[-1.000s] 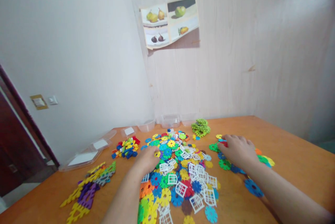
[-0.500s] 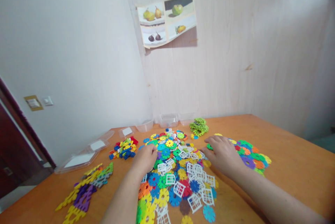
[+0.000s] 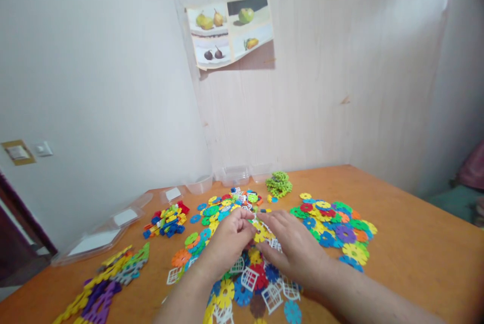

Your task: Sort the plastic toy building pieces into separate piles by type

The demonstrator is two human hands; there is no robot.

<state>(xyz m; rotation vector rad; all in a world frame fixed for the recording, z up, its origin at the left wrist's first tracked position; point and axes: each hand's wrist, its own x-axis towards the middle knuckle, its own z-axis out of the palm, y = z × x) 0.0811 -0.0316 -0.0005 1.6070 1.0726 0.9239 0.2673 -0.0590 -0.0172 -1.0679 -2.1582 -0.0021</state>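
Observation:
Over the middle of a mixed heap, my left hand (image 3: 233,238) has its fingers curled in and its thumb against them; whatever they hold is hidden. Close beside it, my right hand (image 3: 293,243) reaches in with fingers stretched and the thumb apart. A yellow flower-shaped disc (image 3: 260,233) shows between the two hands; I cannot tell whether either touches it. Below them lie white lattice window pieces (image 3: 250,279) mixed with toothed plastic discs, such as a blue one (image 3: 242,292). To the right of my right hand is a pile of coloured discs (image 3: 345,233).
On the orange table (image 3: 416,243), small building bricks (image 3: 170,220) and interlocking toothed strips (image 3: 100,304) lie at left. Clear plastic lids (image 3: 123,217) rest along the left edge. Clear containers (image 3: 235,176) and a green piece pile (image 3: 279,184) stand near the wall.
My right hand has moved left from beside the right-hand disc pile to the middle heap. My left hand has come right to meet it. The view has turned slightly right.

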